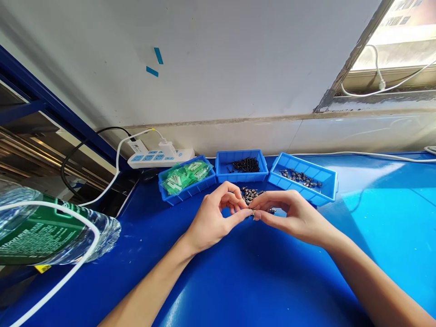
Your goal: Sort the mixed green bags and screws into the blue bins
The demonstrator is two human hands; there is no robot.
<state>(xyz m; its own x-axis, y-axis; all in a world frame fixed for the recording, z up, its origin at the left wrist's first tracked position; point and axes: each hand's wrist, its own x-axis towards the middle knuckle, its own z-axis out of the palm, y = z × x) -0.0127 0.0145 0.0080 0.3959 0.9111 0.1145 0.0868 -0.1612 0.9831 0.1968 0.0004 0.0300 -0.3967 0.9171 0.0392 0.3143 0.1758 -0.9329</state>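
My left hand (218, 218) and my right hand (289, 213) meet fingertip to fingertip over the blue table. Both are closed in a pinch around a small metal piece (251, 211), mostly hidden by the fingers and too small to name. Just behind the fingertips lies a pile of small metal fasteners (250, 194), with a few more showing under my right hand. Beyond it, a blue bin (242, 177) holds black screws (248, 165). The blue bin on the right (320, 191) contains loose small metal fasteners (299, 177).
At the left, a blue bin (190, 192) holds green-and-white plastic packets (185, 176). A power strip (184, 156) with plugs stands behind it by the wall. A large water bottle (44, 231) lies at the left edge, with a white cable (97, 231) crossing it.
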